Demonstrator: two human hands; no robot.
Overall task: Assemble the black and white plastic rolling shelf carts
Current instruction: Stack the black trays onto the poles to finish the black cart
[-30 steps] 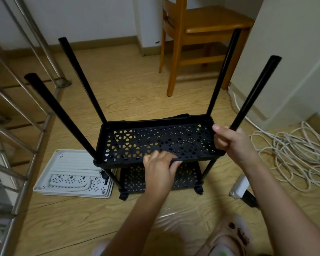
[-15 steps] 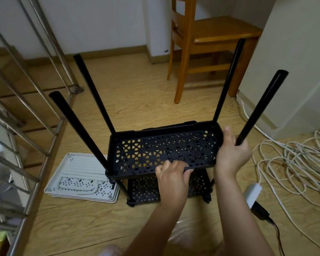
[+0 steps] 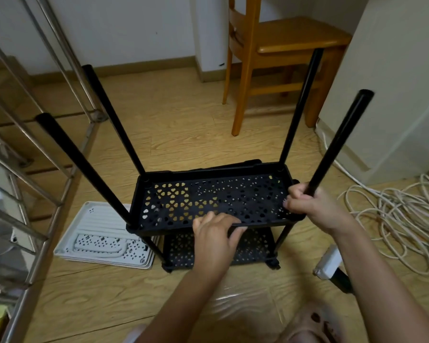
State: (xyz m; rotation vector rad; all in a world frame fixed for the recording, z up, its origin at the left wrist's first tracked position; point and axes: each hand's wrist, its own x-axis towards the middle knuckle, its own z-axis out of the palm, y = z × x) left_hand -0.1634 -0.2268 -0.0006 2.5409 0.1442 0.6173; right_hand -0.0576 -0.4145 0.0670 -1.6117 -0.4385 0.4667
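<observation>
Two perforated black shelves (image 3: 174, 201), four poles (image 3: 115, 120), right hand (image 3: 312, 206) clenching pole (image 3: 337, 142), left hand (image 3: 216, 233) gripping upper shelf (image 3: 233, 194)

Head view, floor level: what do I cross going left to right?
Steel tube railing → stack of white perforated plastic shelf trays → black two-tier plastic cart → white plug block → coiled white cable.

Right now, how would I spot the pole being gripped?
Start at the black cart on the floor; four poles rise from its upper shelf. Take the near right pole, by the white cable coil. It alone has the right hand wrapped round its base.
</observation>
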